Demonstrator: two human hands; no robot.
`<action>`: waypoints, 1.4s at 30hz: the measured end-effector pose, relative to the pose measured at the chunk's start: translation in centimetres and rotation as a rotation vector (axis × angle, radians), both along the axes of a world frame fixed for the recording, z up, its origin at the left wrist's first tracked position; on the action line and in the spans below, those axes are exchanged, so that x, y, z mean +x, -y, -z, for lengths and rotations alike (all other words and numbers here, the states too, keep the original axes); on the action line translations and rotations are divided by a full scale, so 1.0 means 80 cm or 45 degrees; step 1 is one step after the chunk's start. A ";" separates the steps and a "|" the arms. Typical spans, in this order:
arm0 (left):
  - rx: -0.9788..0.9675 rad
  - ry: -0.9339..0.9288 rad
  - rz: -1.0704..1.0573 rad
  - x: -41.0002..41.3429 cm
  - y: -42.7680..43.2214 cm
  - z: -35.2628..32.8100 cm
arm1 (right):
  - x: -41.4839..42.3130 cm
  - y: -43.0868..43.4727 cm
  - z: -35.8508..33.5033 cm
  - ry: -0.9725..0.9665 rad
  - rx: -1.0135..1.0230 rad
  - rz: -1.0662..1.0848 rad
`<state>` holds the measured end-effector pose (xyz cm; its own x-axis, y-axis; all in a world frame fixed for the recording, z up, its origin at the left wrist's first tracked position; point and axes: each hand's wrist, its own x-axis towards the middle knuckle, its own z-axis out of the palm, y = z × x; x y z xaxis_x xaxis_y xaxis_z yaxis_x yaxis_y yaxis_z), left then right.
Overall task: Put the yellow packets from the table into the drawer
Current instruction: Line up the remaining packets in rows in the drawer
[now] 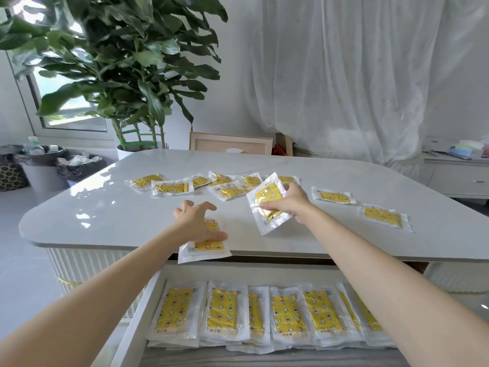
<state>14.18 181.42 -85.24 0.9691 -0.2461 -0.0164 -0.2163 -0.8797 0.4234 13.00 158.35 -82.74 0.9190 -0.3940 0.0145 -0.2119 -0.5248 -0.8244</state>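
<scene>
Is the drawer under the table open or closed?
Open. The drawer is pulled out below the table edge, showing rows of yellow packets lying inside.

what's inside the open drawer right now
The drawer holds yellow packets in clear wrappers, laid side by side in a row and overlapping. More lie beneath them, mostly covered. The right forearm hides the drawer's right end.

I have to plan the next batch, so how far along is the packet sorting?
Roughly midway. Done: a row of yellow star-print packets already fills the open white drawer. In hand: the right hand lifts one packet; the left hand presses another at the edge of the white glossy table. Left: about ten lie loose there.
</scene>
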 end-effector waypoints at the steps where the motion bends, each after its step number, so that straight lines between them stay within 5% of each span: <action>1: -0.032 -0.006 -0.016 0.000 0.001 -0.001 | 0.008 0.006 0.000 0.067 0.036 0.033; 6: -0.212 -0.049 0.027 0.008 0.009 -0.002 | 0.045 0.029 0.016 0.033 0.005 0.140; 12: -0.220 -0.052 0.140 0.015 0.022 0.005 | 0.057 0.022 0.029 -0.337 -0.526 0.156; 17: 0.027 -0.085 -0.093 0.014 0.025 0.006 | 0.057 0.023 0.027 -0.308 -0.369 0.068; 25: -0.068 -0.150 -0.125 -0.003 0.015 0.006 | 0.014 0.013 0.032 -0.199 -0.096 0.072; 36: 0.019 0.104 0.036 -0.055 0.007 0.008 | -0.056 -0.012 0.030 -0.253 0.001 -0.148; 42: 0.018 0.048 0.227 -0.087 0.000 -0.005 | -0.103 -0.002 0.020 -0.389 -0.008 -0.308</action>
<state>7.25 181.46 -84.81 0.9101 -0.4140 0.0145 -0.3848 -0.8319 0.3999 4.76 158.54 -84.37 0.9478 -0.1661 -0.2722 -0.3165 -0.5946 -0.7391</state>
